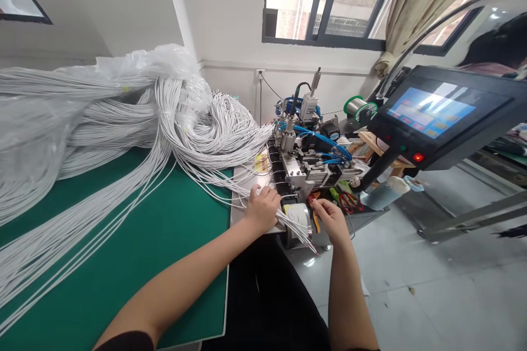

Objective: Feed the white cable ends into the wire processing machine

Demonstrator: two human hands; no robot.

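My left hand [263, 209] is closed around a small bunch of white cables [300, 231], whose ends stick out to the right and slant down past the table edge. A single white cable runs from near this hand toward the machine's front. Beside the machine [294, 167], my right hand [331, 220] has its thumb and fingertips pinched together; what is between them is too small to make out. Just by those fingertips are orange-handled pliers [316, 222]. A silver cylinder with a paper label [300, 216] sits below the bunch, between my two hands.
A big heap of white cables [222, 131], partly under clear plastic [173, 60], covers much of the green table [181, 252]. On the right a touchscreen panel [436, 112] leans over the machine. A wire spool [359, 107] and a bluish cylindrical container [385, 193] stand nearby.
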